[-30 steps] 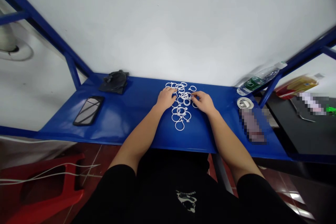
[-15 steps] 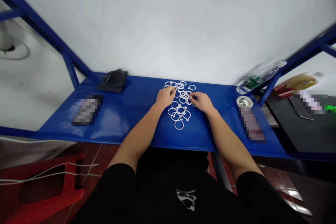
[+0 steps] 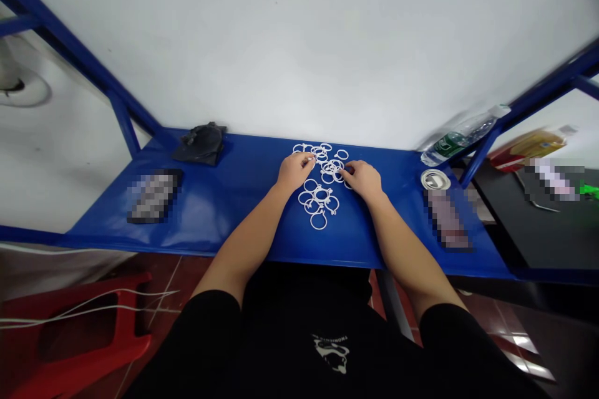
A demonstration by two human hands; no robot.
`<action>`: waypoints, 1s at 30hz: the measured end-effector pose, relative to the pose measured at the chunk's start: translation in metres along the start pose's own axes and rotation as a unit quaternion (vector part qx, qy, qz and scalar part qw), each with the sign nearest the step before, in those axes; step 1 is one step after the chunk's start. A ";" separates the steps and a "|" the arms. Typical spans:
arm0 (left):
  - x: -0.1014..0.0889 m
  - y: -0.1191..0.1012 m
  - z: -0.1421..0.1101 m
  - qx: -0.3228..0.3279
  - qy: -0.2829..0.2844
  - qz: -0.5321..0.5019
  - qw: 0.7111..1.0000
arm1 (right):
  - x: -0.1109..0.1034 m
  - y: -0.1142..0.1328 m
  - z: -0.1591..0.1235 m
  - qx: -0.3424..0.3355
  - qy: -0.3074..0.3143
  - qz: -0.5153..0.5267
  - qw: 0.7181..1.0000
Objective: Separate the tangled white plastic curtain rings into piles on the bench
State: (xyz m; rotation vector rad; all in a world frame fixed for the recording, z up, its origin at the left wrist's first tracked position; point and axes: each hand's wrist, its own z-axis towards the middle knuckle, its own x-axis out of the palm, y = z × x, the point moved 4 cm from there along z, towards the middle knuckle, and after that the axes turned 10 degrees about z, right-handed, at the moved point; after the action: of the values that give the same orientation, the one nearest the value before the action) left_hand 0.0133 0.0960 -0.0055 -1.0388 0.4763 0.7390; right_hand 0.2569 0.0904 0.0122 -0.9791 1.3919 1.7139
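White plastic curtain rings (image 3: 321, 195), each with a small eyelet, lie in loose overlapping clusters on the blue shelf. At the left side of the upper cluster, my left hand (image 3: 294, 171) is closed in a pinch, with a bit of white curtain ring showing at its fingertips. Across from it, my right hand (image 3: 364, 179) has thumb and fingers together on a curtain ring (image 3: 337, 175) at the cluster's right edge. The fingers cover part of that ring. Nearest my body lies a single curtain ring (image 3: 319, 221).
On the blue shelf (image 3: 234, 224), a black plastic bag (image 3: 201, 143) and a blurred-out dark object (image 3: 155, 196) lie left. Rightward are a water bottle (image 3: 465, 136), a white roll (image 3: 435, 180) and another blurred-out object (image 3: 448, 219). A red stool (image 3: 126, 330) stands below left.
My left fingertips have closed in further, and the ring seen between the hands no longer shows there. My right hand has shifted slightly right. The view has moved a little.
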 end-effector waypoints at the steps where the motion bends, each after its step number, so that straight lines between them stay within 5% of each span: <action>1: -0.001 0.000 0.000 -0.011 -0.002 -0.012 1.000 | 0.001 0.000 0.000 -0.002 0.003 -0.006 1.000; 14: -0.003 -0.002 -0.003 -0.011 -0.036 -0.047 0.998 | 0.006 0.000 0.002 -0.005 -0.002 -0.012 1.000; 23: -0.005 -0.002 -0.003 0.019 -0.040 -0.048 0.998 | -0.003 -0.009 0.004 0.012 -0.117 0.157 0.981; 30: -0.005 -0.005 -0.002 0.050 -0.033 -0.039 0.997 | 0.002 -0.014 0.005 -0.001 -0.129 0.223 0.966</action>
State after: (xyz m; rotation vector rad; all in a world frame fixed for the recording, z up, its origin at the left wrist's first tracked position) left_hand 0.0136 0.0908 0.0000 -0.9327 0.4096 0.6708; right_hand 0.2677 0.0979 0.0047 -0.4341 1.5099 2.0789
